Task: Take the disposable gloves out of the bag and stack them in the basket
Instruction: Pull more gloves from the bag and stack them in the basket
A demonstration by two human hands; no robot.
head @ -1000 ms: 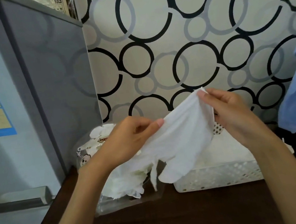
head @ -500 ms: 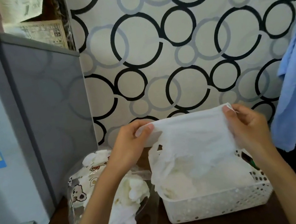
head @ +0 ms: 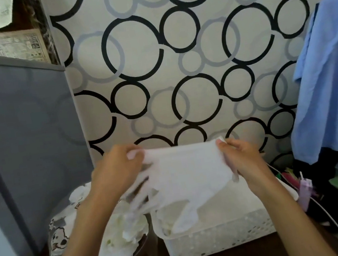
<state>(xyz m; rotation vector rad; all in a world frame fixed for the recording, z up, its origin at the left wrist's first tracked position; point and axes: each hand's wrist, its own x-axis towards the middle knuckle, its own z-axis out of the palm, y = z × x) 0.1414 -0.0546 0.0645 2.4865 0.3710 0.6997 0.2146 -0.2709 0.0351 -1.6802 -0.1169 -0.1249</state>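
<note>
A thin white disposable glove (head: 187, 174) is stretched flat between my hands by its cuff, above the white perforated basket (head: 221, 236). My left hand (head: 116, 171) pinches the cuff's left corner and my right hand (head: 241, 158) pinches the right corner. The glove's fingers hang down, blurred, over the basket's left part. More white gloves lie inside the basket. To the left, a clear plastic bag (head: 58, 234) with cartoon prints lies open on the dark table, with crumpled gloves (head: 119, 240) spilling from it.
A grey fridge side (head: 22, 138) stands close on the left. The circle-patterned wall (head: 177, 71) is right behind the basket. A blue garment (head: 330, 81) hangs at the right over cluttered items and a white cable (head: 330, 215).
Both hands have carried the glove from above the bag to above the basket and spread its cuff wide and level. The view has shifted, so basket and bag appear lower.
</note>
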